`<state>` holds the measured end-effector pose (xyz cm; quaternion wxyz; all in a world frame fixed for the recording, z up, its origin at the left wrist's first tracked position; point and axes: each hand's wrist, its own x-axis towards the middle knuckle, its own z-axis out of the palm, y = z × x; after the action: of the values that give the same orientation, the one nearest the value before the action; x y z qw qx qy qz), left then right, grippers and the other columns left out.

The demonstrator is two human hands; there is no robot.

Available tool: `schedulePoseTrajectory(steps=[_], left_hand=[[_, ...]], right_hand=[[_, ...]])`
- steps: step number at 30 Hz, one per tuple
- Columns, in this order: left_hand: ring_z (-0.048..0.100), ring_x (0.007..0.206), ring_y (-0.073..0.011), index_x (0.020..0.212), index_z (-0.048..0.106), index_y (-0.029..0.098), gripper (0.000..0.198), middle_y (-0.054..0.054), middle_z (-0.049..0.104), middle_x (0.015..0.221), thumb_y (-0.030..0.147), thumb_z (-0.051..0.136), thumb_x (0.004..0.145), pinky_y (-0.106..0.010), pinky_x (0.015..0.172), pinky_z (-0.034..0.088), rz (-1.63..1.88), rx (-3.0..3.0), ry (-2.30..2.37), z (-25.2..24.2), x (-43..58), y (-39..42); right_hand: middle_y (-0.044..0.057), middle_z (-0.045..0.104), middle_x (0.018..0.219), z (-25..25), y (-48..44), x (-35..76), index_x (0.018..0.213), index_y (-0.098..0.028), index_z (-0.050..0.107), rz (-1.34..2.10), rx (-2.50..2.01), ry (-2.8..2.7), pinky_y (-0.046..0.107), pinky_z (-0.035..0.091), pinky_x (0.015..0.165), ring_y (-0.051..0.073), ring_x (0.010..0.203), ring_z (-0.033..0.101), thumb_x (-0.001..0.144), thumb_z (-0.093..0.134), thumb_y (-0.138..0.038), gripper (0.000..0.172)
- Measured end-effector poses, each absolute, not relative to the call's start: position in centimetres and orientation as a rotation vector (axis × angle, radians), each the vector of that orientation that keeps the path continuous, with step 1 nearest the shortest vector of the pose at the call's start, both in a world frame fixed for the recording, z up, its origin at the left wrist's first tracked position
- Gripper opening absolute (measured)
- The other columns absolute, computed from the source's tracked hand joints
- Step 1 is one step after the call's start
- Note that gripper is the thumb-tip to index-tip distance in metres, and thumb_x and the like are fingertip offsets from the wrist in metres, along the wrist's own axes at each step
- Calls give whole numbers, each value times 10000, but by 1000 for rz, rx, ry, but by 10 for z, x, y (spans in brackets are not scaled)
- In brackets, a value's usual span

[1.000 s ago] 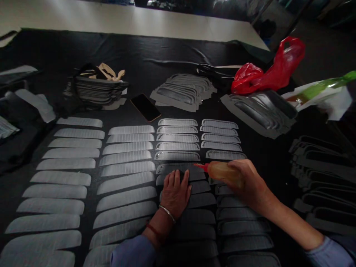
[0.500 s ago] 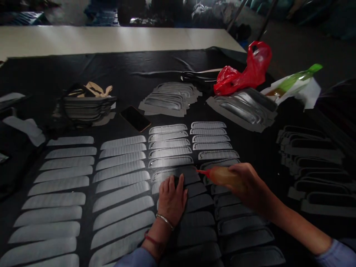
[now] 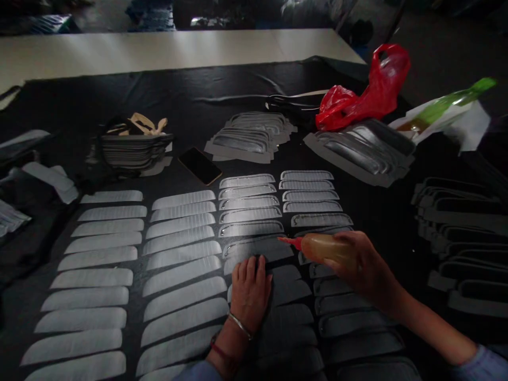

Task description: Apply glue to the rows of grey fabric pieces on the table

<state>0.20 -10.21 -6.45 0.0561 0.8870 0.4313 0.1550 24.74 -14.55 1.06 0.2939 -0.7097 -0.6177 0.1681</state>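
Closest to us, our left hand (image 3: 250,288) lies palm down with the fingers stretched out side by side, gripping nothing. It presses flat on a grey strip (image 3: 283,274) in the third column laid out on the black cloth (image 3: 190,95). A metal bangle (image 3: 240,324) circles the wrist.

At about 2 o'clock from that hand, our right hand (image 3: 363,264) is clamped around a soft amber bottle (image 3: 325,248). The bottle lies almost level, and its red nozzle (image 3: 286,241) points toward 9 o'clock. The tip is over the next strip up, just beyond our left fingertips; we cannot tell whether it touches.

At 9 o'clock, two columns of pale strips (image 3: 99,256) run in neat rows. Well apart at 3 o'clock lie dark frame pieces (image 3: 456,222).

Farther off at 11 o'clock is a phone (image 3: 199,165), lying face up. Beyond it is a tied bundle of pieces (image 3: 135,148) with tan straps on top. At 12 o'clock sits a loose stack of grey pieces (image 3: 248,137), and at 1 o'clock a bigger pile (image 3: 361,151). A red plastic bag (image 3: 365,100) rests against that pile's far edge, and a green-topped bottle (image 3: 440,108) lies on white paper beside it.

Farthest, at 12 o'clock, a pale table (image 3: 159,50) runs across.
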Motion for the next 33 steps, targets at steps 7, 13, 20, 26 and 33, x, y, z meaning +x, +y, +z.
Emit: schedulePoseTrajectory(steps=[7, 13, 20, 26, 33], left_hand=[[506, 1005, -251, 1169, 533, 131, 321, -112, 572, 1096, 246, 462, 878, -426, 889, 429, 532, 2669, 1272, -66, -3, -102], [469, 1120, -265, 1177, 518, 128, 322, -124, 530, 1237, 228, 453, 878, -437, 925, 412, 504, 2638, 1251, -68, -3, -103], [453, 1157, -285, 1190, 496, 104, 344, -139, 508, 1271, 214, 472, 865, -449, 923, 431, 483, 2663, 1268, -70, -2, -104], [450, 1175, -299, 1227, 443, 57, 419, -186, 500, 1249, 208, 509, 842, -442, 935, 444, 467, 2658, 1231, -67, -6, -117], [472, 1149, -311, 1178, 455, 80, 472, -168, 537, 1177, 210, 619, 755, -491, 959, 423, 436, 2472, 1315, -74, -8, -129]], right_hand=[[82, 552, 1019, 5, -146, 254, 1117, -229, 431, 517, -2005, -1536, 368, 528, 680, 229, 844, 597, 751, 616, -412, 449], [65, 572, 991, 10, -143, 256, 1086, -247, 448, 609, -2059, -1517, 307, 534, 651, 200, 808, 608, 740, 638, -413, 428], [36, 587, 933, 14, -140, 243, 1063, -254, 447, 812, -2000, -1418, 269, 540, 592, 176, 742, 620, 748, 627, -410, 394], [55, 559, 955, 10, -120, 202, 1066, -235, 432, 696, -1825, -1632, 292, 532, 615, 189, 788, 604, 768, 599, -350, 360], [63, 487, 975, 7, -102, 160, 1090, -234, 399, 629, -1499, -1933, 330, 523, 724, 199, 884, 537, 777, 580, -207, 362]])
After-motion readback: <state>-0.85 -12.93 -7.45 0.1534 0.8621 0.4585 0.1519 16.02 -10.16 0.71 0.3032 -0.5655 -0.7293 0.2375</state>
